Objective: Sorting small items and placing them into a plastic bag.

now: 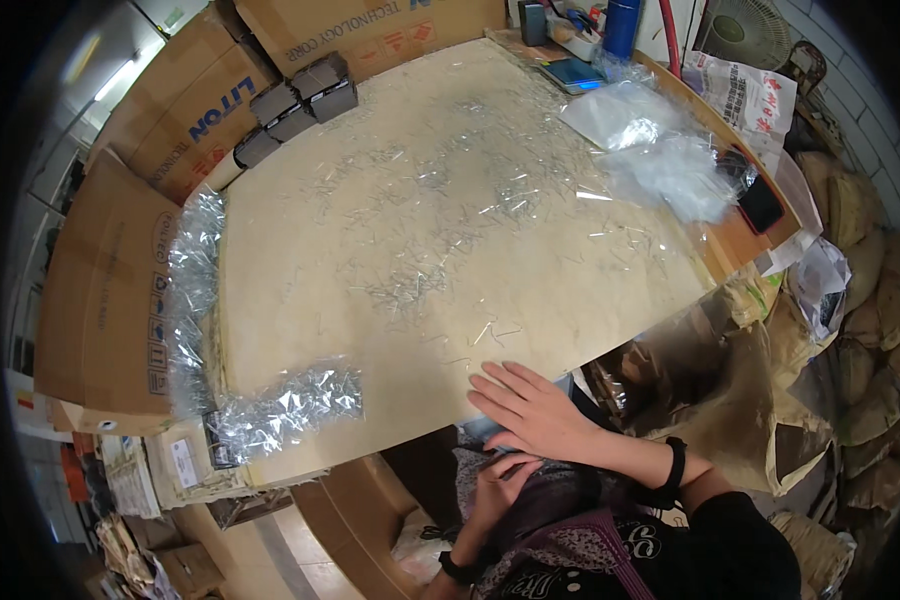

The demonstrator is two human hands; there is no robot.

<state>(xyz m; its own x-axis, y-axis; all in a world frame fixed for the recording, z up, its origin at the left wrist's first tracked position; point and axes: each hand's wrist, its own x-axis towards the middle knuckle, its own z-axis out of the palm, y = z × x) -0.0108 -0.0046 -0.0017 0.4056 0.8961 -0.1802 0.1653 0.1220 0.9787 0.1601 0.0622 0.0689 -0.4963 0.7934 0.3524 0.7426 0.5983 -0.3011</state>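
Pins (410, 285) litter the surface (270, 300); right hand (530, 405) lies flat, fingers spread, empty, at its near edge; left hand (495, 490) below it, grip unclear.

A small packing workshop or storeroom. A large worktable (300, 300) is strewn with tiny metal pins (440, 230) and clear plastic bags (660, 160); big cardboard cartons (100, 290) crowd its left and far edges, and full sacks (870, 300) pile up beyond its right edge.

The table top (370, 290) is pale beige, strewn with silvery clear slivers (440, 250). At its far edge stand dark grey boxes (300, 100) and a blue bottle (620, 25). At its right edge lies a black phone in a red case (760, 205).
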